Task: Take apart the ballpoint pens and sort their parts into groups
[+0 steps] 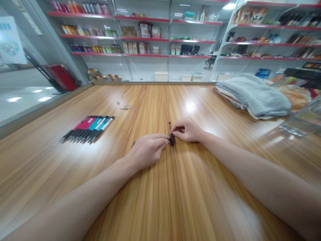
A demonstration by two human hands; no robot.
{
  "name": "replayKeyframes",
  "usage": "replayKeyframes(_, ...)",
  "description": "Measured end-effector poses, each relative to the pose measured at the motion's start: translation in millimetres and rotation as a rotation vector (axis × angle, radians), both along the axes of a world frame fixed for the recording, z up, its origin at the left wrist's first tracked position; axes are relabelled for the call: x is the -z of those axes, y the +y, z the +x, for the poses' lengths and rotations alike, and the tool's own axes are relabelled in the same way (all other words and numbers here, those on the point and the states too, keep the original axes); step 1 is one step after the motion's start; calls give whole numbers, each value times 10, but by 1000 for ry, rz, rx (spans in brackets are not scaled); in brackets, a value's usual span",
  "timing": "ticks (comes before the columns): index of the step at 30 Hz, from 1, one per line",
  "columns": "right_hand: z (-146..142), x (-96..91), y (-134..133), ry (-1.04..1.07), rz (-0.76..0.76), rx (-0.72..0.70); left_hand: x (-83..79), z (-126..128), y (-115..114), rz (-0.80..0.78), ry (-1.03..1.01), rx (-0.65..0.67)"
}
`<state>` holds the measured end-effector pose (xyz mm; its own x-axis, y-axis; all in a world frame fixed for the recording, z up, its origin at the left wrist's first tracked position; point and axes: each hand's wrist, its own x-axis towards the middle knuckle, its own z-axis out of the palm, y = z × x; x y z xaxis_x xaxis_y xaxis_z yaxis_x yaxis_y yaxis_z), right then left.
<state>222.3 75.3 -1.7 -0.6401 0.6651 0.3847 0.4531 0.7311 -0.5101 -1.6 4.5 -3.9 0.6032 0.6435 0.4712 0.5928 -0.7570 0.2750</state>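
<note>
A short black pen piece (172, 139) lies along the table's seam between my hands, with a thin dark and metallic piece (170, 124) just beyond it. My right hand (188, 130) pinches the black piece near its far end with thumb and forefinger. From the left, my left hand (147, 149) reaches in palm down, fingers closed, their tips beside the black piece. A small shiny tip shows at those fingertips, and a dark end peeks out behind the knuckles; whatever lies under this hand is mostly hidden.
On the left is a slanted row of several pens (87, 129) in pink, blue and white with black grips. Behind them sit a small metallic bit (118, 102) and a looped strip (126, 107). Folded cloths (253, 93) and a clear container (303, 117) stand right. Stocked shelves line the back.
</note>
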Motion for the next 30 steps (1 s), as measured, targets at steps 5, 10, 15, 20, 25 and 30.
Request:
replayKeyframes(5,18,9,3,-4,-14,-6,14,-1,0,23,-8,8)
replayKeyframes(10,13,-13,-15,-10,-7,6,13,-5,1,17,6,-3)
replayKeyframes(15,10,-18,-15,-14,0,4,3,-8,0,16,13,1)
replayKeyframes(20,21,-5,-5,-9,-20,-1,20,-7,-1,21,15,-3)
replayKeyframes(25,31,-11,-15,29,-32,19,15,-7,0,4,6,0)
replayKeyframes(30,41,8,3,87,-60,44,-14,-6,2,-22,-39,15)
